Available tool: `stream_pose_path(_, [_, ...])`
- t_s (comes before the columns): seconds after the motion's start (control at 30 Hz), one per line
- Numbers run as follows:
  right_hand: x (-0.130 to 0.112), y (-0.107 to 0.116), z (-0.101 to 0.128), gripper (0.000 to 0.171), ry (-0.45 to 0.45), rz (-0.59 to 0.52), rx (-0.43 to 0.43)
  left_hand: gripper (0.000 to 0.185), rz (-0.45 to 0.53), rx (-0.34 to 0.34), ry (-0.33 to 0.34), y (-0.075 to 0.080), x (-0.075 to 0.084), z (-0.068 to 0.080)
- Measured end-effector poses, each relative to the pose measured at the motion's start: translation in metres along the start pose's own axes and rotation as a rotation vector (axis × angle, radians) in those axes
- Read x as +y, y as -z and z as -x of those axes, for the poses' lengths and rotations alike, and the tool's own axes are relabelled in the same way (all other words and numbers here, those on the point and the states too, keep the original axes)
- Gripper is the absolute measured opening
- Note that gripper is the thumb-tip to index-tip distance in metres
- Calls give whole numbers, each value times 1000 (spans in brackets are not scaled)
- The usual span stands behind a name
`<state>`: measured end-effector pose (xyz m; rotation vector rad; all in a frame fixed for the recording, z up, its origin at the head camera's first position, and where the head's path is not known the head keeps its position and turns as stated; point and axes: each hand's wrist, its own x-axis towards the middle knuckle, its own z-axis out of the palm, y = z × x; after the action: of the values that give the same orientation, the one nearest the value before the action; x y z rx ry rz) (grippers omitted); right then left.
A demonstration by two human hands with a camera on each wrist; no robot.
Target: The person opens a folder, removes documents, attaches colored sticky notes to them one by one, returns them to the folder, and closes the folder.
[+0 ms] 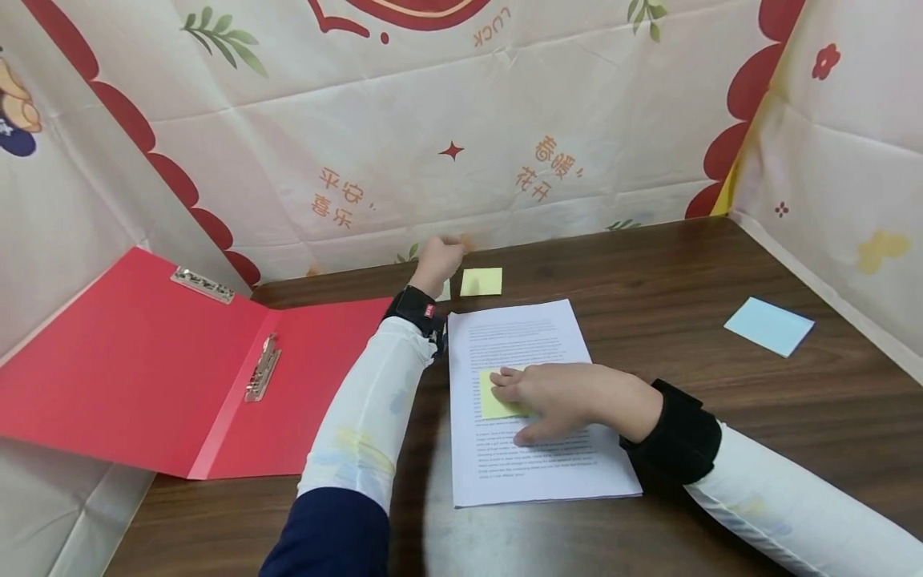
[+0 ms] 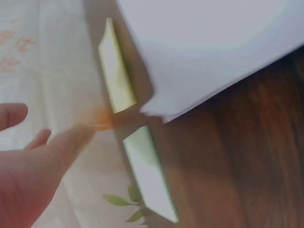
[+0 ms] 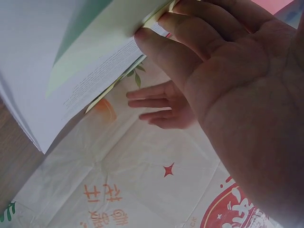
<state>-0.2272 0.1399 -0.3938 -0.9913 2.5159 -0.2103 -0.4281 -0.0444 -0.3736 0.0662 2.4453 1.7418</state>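
On a stack of printed paper (image 1: pixel 519 481) lies a yellow sticky note (image 1: pixel 493 409). The right hand (image 1: pixel 566 397) rests on this note and the page, palm down, its fingers extended over the note. Farther back, the left hand (image 1: pixel 438 264) hovers near the table's rear edge, close to a yellow note pad (image 1: pixel 481 282) and a pale green note pad (image 2: pixel 149 175). Its fingers look loosely spread in the right wrist view and hold nothing. In the head view, the left hand and wrist hide most of the green pad.
A red folder (image 1: pixel 122 344) with metal clips lies open at the left, its cover leaning against the cloth. Toward the right edge sits a light blue note pad (image 1: pixel 770 326). A printed cloth (image 1: pixel 433 120) encloses the back and sides of the wooden table (image 1: pixel 671 296).
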Motion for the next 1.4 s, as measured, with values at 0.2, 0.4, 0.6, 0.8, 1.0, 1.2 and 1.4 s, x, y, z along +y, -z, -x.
stream_pose_path(0.2, [-3,-2,0,73,-6,-1,-7,42,-5,-160,-46,19,13,43])
stream_pose_path(0.4, [1,-1,1,73,-4,8,-7,41,-689,-431,-287,22,4,126])
stream_pose_path(0.6, [5,1,4,75,-2,15,3,99,-1077,-644,-287,-4,-37,192])
stream_pose_path(0.8, [7,2,4,75,7,5,15,111,-1249,-561,-309,-14,-50,207])
stream_pose_path(1.0, [8,2,1,81,21,60,64,112,-1274,-557,-304,-12,-47,208])
stream_pose_path(1.2, [5,2,-3,81,5,62,57,111,-1279,-550,-302,-10,-47,209])
stream_pose_path(1.4, [3,4,-1,77,-23,79,50,110,-1266,-535,-306,-7,-49,211])
